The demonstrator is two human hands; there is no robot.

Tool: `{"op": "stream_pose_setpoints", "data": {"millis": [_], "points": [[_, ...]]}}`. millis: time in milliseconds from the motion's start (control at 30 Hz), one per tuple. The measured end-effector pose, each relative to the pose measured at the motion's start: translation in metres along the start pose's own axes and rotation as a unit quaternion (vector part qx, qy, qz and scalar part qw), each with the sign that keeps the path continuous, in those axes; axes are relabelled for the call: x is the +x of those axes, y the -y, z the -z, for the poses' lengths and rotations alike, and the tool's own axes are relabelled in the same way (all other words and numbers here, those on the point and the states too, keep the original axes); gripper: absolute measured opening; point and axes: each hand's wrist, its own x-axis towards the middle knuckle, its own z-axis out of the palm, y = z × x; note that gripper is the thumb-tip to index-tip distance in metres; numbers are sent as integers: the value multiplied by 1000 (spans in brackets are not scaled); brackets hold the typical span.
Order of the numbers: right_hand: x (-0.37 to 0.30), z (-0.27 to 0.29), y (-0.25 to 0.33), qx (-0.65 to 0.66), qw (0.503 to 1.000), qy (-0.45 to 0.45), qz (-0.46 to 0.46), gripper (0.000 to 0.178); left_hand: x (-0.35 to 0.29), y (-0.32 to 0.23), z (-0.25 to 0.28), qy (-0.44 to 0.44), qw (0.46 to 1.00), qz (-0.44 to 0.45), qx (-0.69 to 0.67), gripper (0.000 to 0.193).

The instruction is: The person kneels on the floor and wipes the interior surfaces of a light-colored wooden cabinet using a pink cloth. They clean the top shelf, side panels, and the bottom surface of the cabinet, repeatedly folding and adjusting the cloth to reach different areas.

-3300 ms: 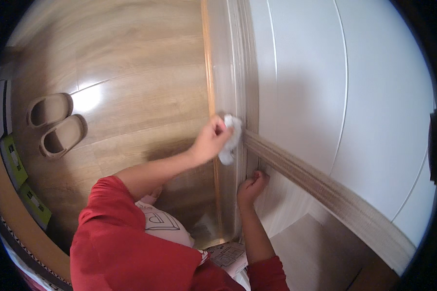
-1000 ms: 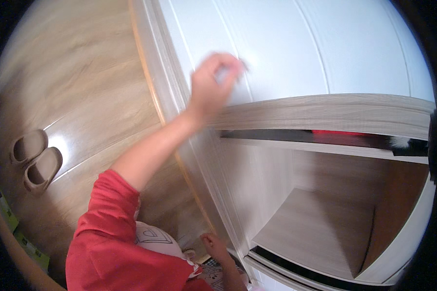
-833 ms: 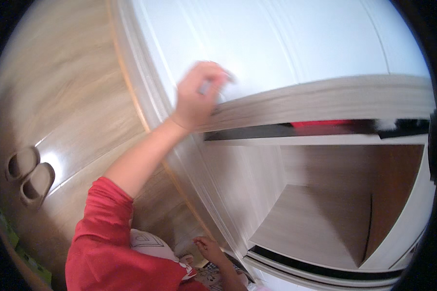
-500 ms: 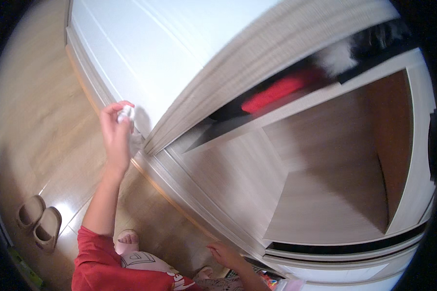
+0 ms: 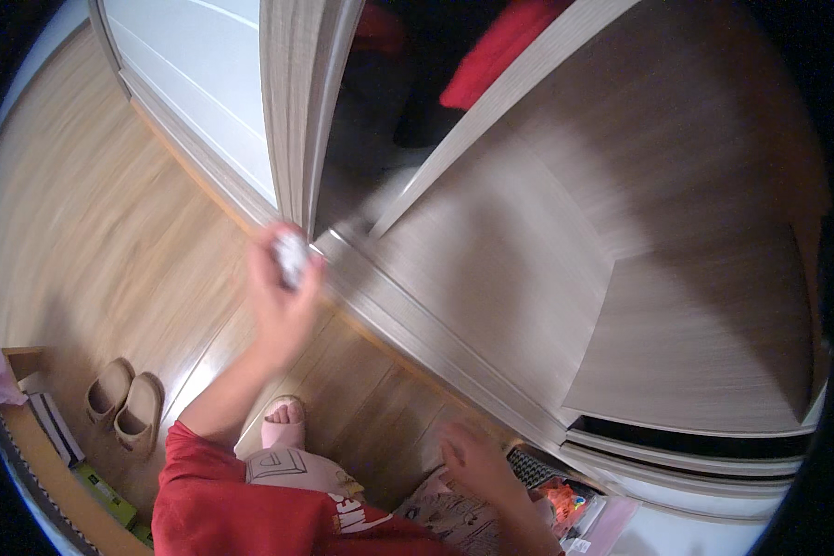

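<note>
My left hand [image 5: 283, 287] is raised above the floor beside the wardrobe's bottom track. Its fingers and thumb close round a small white object [image 5: 292, 258], too smeared by motion to name. Just beyond it is the lower end of a white sliding door [image 5: 199, 79] with a wood-grain edge. My right hand [image 5: 473, 459] hangs low over my lap, its fingers loosely bent and apart, with nothing visible in them. An open wood-grain compartment [image 5: 519, 241] lies ahead and to the right of both hands.
A red cloth [image 5: 500, 51] sits in the dark section behind a wood divider [image 5: 491, 111]. Tan slippers [image 5: 125, 408] stand on the wood floor at left, near a low shelf [image 5: 42, 482]. Drawers [image 5: 686, 454] run along the lower right, with an orange packet [image 5: 561, 500] beside my right arm.
My left hand, still holding the white object, has come away from the door panel, nearer my body. The view has turned, showing more of the dark section. My right hand stays low.
</note>
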Motion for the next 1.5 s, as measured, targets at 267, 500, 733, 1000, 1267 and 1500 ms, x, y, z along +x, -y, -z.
{"op": "stream_pose_setpoints", "data": {"millis": [267,500,733,1000,1267,1500], "points": [[17,-34,-8,434,900,-43,-11,63,-115,12,-48,468,731,355,-347,32],[13,-24,8,464,860,-58,-204,33,-120,35,-40,393,849,284,-210,47],[23,-30,18,78,994,-73,-17,38,-121,47,-28,450,740,467,-177,57],[16,-23,24,155,980,-24,-126,24,-11,102,-24,165,973,105,125,47],[15,-40,2,55,995,66,-51,23,77,152,-96,120,967,28,223,33],[18,-56,-9,74,988,119,-61,25,111,199,-104,212,967,-15,139,26]]}}
